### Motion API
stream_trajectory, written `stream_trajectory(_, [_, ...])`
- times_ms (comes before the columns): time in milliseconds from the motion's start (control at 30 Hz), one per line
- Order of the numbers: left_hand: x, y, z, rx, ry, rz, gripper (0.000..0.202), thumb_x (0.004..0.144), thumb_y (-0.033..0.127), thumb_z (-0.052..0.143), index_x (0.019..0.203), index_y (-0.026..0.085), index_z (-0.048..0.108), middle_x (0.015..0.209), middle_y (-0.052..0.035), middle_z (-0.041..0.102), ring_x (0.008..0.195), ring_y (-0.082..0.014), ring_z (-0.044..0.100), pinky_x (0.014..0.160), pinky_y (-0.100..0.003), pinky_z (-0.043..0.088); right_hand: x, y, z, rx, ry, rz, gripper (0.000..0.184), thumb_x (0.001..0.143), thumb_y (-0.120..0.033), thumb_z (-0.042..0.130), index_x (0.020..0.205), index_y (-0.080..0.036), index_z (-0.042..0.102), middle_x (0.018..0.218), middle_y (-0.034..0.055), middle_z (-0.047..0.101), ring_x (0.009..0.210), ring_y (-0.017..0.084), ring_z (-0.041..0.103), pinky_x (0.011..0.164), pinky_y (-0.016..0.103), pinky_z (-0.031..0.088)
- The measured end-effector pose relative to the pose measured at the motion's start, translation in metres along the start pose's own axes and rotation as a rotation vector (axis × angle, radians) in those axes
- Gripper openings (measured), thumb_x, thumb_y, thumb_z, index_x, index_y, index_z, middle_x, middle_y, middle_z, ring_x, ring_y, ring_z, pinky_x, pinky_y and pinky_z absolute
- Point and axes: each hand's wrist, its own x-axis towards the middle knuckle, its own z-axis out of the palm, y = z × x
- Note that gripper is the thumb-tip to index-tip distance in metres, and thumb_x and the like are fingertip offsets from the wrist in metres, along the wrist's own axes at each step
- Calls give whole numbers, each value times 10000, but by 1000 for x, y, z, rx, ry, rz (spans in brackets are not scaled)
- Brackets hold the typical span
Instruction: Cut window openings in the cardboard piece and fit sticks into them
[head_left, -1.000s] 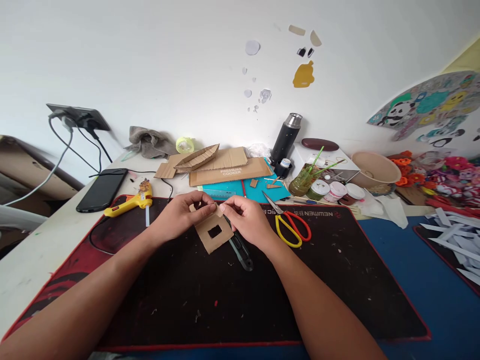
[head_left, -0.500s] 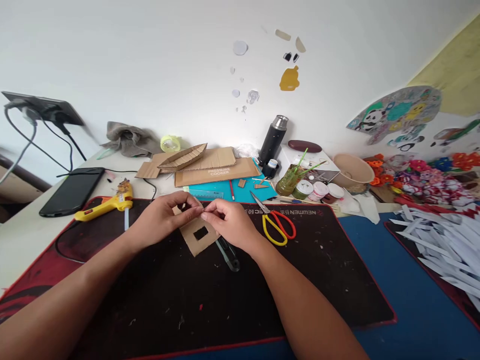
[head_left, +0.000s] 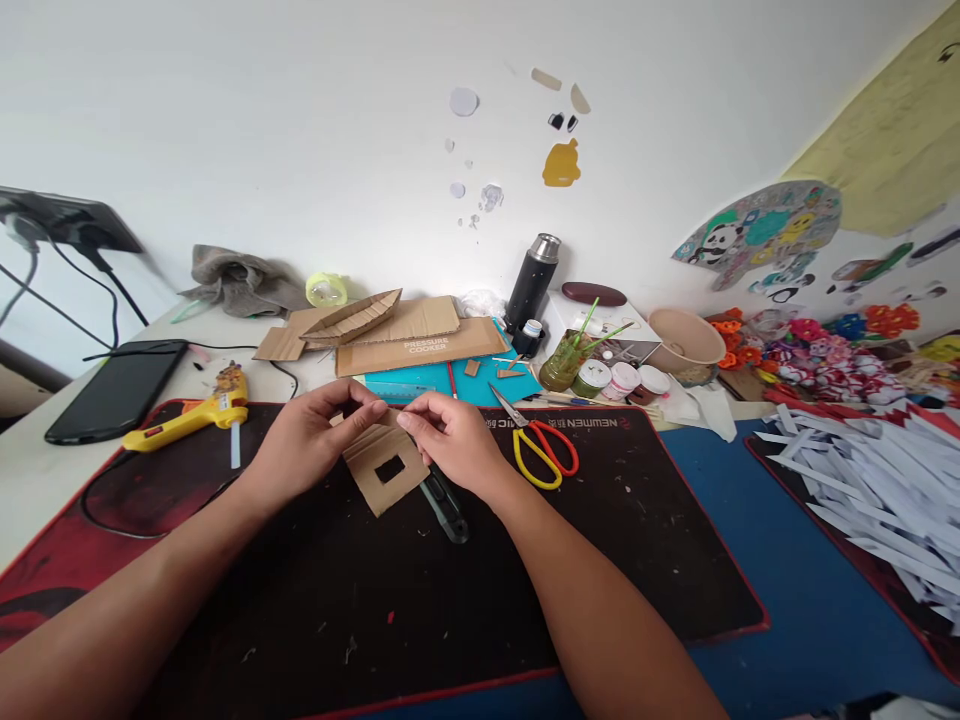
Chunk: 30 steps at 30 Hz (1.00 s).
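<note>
fingertips of left hand [head_left: 306, 440] and right hand [head_left: 452, 440] clamp a small piece [head_left: 391, 414], mostly hidden, between them; just below this grip lies cardboard with a rectangular hole [head_left: 379, 492], the cutter [head_left: 448, 508] beside it, scissors [head_left: 540, 450] farther right.

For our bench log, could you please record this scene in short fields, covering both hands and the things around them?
Hands: left hand and right hand, fingertips close together; anything pinched too small to tell
Cardboard piece: rectangular hole, partly hidden by hands
Cutter: on the mat, near the right hand
Scissors: yellow-and-red handles, right of the hands
Glue gun: yellow, left of both hands
</note>
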Motion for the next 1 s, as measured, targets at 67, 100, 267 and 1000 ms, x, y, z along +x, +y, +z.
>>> stream_trajectory(67, [1, -1, -2, -25, -37, -26, 433, 913, 655, 711, 869, 224, 728, 837, -16, 741, 800, -204, 657, 773, -311, 506, 0, -1, -1, -5, 8, -12, 182, 1015, -401, 637, 936, -239, 661, 632, -77, 585, 532, 123, 579, 596, 266, 459])
stream_trajectory(100, [1, -1, -3, -38, -60, -37, 446, 904, 666, 718, 864, 222, 730, 836, -17, 742, 803, -204, 656, 775, -311, 509, 0, -1, -2, -12, 16, -20, 182, 1016, -393, 634, 925, -238, 661, 628, -76, 584, 533, 123, 579, 597, 266, 458])
stream_trajectory(267, [2, -2, -8, -102, -209, -81, 457, 890, 671, 742, 886, 214, 753, 871, -29, 757, 817, -201, 659, 755, -302, 520, 0, -1, -3, -44, 58, -34, 204, 1003, -403, 633, 897, -232, 668, 694, -52, 617, 533, 118, 574, 575, 266, 449])
stream_trajectory(1000, [1, -3, 0, -126, -130, -74, 467, 903, 665, 728, 896, 198, 754, 898, -48, 778, 848, -215, 672, 809, -336, 520, 0, -1, -4, -80, 16, -54, 207, 1023, -399, 598, 886, -245, 614, 641, -77, 572, 488, 115, 546, 551, 261, 429])
